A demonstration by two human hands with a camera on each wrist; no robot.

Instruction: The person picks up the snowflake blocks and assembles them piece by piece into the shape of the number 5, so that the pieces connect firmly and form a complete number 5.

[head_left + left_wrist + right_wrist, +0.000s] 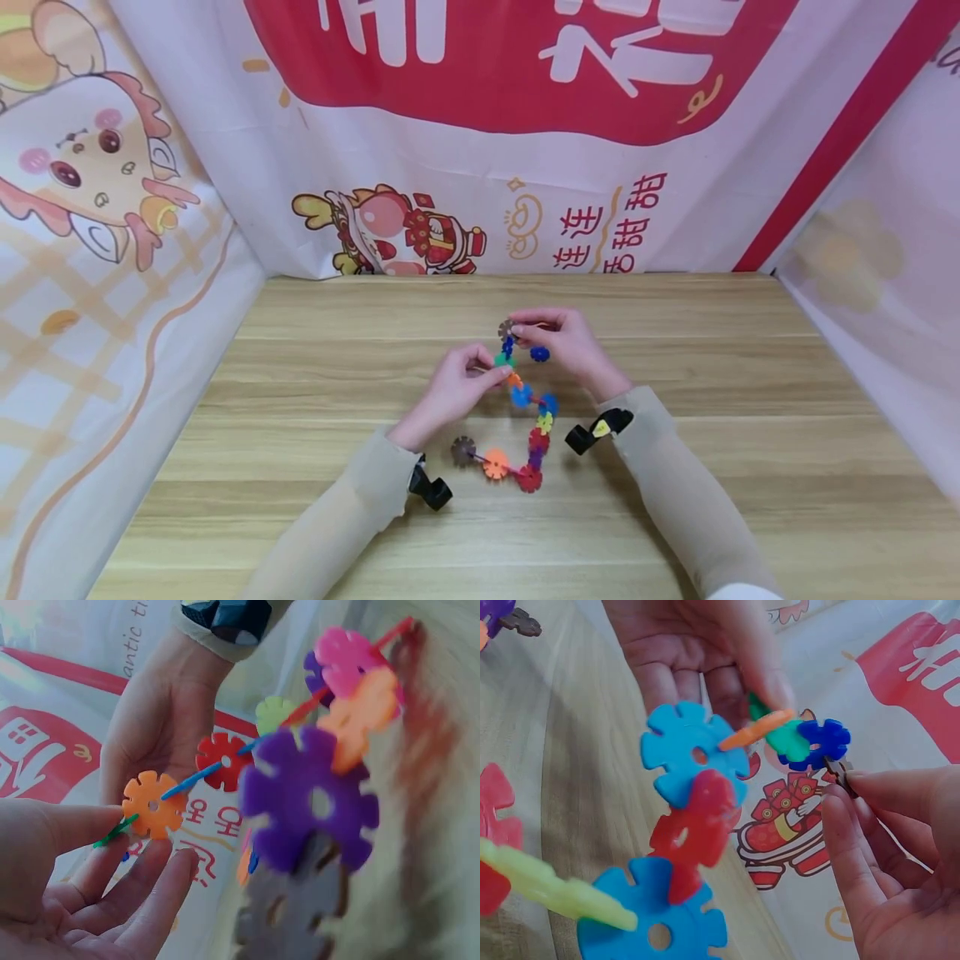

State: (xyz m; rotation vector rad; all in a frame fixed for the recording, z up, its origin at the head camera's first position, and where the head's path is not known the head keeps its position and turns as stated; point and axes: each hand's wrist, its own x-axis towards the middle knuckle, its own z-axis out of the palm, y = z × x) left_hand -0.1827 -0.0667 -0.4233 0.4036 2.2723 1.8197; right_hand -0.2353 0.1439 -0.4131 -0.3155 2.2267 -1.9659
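Note:
A chain of notched plastic discs in many colours winds between and below the two hands in the head view. My left hand [459,385] pinches the green disc [787,740] between thumb and fingers, beside an edge-on orange disc [757,729]. At the chain's upper end, my right hand [564,337] grips the brown disc [842,778] by its edge. That disc is slotted against a dark blue disc [826,744]. Light blue discs [694,754] and a red disc [694,829] follow lower down. The left wrist view shows a purple disc [309,799] up close.
A separate dark blue disc [539,354] shows below the right hand. The chain's other end has an orange disc [496,464] and a brown disc [463,451] over the wooden table [337,375]. Printed cloth [465,158] stands behind the table.

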